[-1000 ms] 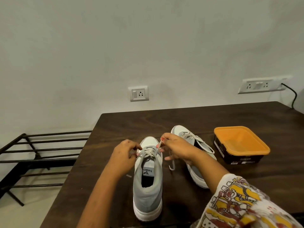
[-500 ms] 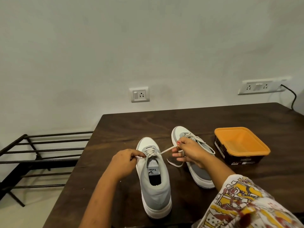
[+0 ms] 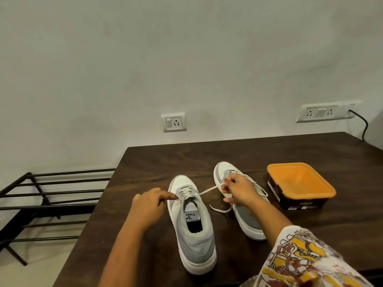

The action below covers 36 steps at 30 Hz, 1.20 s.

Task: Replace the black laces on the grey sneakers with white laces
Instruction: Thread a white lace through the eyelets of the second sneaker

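The white lace (image 3: 207,191) is crossed through the top eyelets of the near sneaker (image 3: 192,230), which stands toe-away in the middle of the table (image 3: 186,156). One end runs taut from the eyelets toward two o'clock, and its slack tail loops onto the wood.

It looks flat, soft and light. It can be pulled but not pushed, so it is probably best gripped close to the eyelets. The shoe itself seems light enough to slide under an uneven tug.

The right hand (image 3: 238,191) pinches the taut end, knuckles up and wrist over the second sneaker (image 3: 221,169). The left hand (image 3: 148,206), fingers curled at nine o'clock of the eyelets, pinches the short other end.

An orange tub (image 3: 298,183) sits at three o'clock, well apart.
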### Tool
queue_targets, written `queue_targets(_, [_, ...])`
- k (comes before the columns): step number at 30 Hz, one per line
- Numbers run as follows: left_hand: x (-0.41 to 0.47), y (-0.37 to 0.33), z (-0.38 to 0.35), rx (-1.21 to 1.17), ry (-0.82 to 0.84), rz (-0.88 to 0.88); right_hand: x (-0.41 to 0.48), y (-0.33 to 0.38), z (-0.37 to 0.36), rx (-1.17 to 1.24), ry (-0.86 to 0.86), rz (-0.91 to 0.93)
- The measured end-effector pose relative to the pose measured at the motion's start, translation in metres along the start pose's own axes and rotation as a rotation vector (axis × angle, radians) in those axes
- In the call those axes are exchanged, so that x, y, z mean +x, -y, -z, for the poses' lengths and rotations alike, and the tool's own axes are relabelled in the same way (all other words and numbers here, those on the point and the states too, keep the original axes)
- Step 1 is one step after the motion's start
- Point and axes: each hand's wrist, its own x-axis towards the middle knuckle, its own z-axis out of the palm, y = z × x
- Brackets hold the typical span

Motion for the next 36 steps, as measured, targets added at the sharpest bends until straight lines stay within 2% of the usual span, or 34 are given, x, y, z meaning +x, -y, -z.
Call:
queue_targets(2, [-0.002,-0.002,0.000,-0.048,-0.127,-0.006,0.003,0.002,0.001,-0.265,-0.113,0.232])
queue_targets(5, [-0.001,-0.004,0.000,-0.385,-0.361,-0.051,-0.004,0.018,-0.008,-0.488,-0.215,0.567])
queue_targets(8, [0.002,-0.026,0.008,-0.715,-0.398,-0.019,-0.015,0.037,-0.030,-0.677,-0.188,0.752])
queue_targets(10, [0.010,-0.035,0.010,-0.763,-0.353,-0.011,-0.018,0.043,-0.047,-0.637,-0.098,0.823])
queue_targets(13, [0.020,-0.043,0.009,-0.636,-0.293,-0.004,-0.016,0.042,-0.061,-0.462,0.043,0.854])
queue_targets(18, [0.033,-0.042,0.012,-0.682,-0.371,0.084,-0.007,0.040,-0.065,-0.447,0.012,0.957])
queue_targets(20, [0.034,-0.040,0.013,-0.811,-0.390,0.140,-0.012,0.041,-0.067,-0.396,0.046,0.944])
queue_targets(22, [0.030,-0.042,0.013,-1.077,-0.367,0.210,-0.017,0.042,-0.067,-0.355,0.059,0.908])
queue_targets(25, [0.026,-0.048,0.011,-1.449,-0.297,0.291,-0.021,0.042,-0.066,-0.512,0.088,0.813])
queue_targets(28, [0.027,-0.045,0.012,-1.603,-0.315,0.352,-0.021,0.039,-0.064,-0.496,0.228,0.594])
queue_targets(31, [0.026,-0.040,0.014,-1.739,-0.354,0.378,-0.024,0.035,-0.061,-0.474,0.356,0.502])
queue_targets(33, [0.025,-0.038,0.011,-1.737,-0.360,0.366,-0.025,0.038,-0.061,-0.361,0.373,0.496])
queue_targets(36, [0.023,-0.037,0.003,-1.694,-0.331,0.360,-0.027,0.050,-0.061,0.084,0.370,0.439])
